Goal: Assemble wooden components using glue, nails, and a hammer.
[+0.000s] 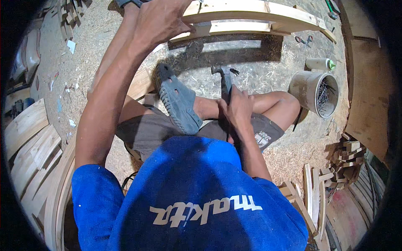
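Note:
My right hand (238,109) is closed around the handle of a claw hammer (226,83), held upright over my crossed legs with its metal head pointing away from me. At the top, my left hand (161,21) grips the left part of a curved wooden frame (247,13) made of pale boards. Its thumb presses at the side of the upper board, while the fingertips are partly cut off by the picture's edge. A nail (200,4) stands on the wood just right of that hand.
A bucket of nails (322,96) lies tipped at the right, beside a white bottle with a green cap (320,64). Red-handled scissors (304,40) rest beyond it. Curved boards (33,154) are stacked at the left, wood offcuts (349,157) at the lower right. Sawdust covers the floor.

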The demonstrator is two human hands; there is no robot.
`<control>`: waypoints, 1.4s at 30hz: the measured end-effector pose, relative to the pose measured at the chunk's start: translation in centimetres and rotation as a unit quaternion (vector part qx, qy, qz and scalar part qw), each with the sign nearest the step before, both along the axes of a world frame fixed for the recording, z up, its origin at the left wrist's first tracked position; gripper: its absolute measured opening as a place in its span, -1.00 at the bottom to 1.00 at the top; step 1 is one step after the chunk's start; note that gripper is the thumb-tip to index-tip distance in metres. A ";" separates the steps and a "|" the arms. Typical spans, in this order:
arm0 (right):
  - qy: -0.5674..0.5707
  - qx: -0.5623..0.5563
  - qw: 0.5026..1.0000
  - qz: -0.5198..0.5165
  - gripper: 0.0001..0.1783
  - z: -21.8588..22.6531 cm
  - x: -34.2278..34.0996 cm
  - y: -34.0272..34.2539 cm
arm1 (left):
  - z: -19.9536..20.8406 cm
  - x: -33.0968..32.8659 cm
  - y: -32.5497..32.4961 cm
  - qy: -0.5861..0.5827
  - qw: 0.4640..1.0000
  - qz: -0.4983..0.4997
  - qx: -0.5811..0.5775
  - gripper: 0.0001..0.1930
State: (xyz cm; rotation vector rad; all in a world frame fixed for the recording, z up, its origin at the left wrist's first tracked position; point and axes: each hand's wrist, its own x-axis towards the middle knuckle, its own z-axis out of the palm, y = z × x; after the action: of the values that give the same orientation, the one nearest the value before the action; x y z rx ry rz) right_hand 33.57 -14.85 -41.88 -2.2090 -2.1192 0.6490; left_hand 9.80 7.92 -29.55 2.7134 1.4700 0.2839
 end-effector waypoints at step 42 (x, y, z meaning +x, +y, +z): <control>0.281 0.402 0.871 0.027 -0.37 23.8 -0.3 9.2 | -2.0 -0.7 0.9 -0.070 0.997 0.003 -0.014 -0.48</control>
State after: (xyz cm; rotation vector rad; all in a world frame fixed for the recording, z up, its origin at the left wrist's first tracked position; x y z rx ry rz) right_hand 33.25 -5.62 -18.04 -1.3111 -1.6892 0.2629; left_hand 9.09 8.78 -31.52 2.6072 1.4346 0.4411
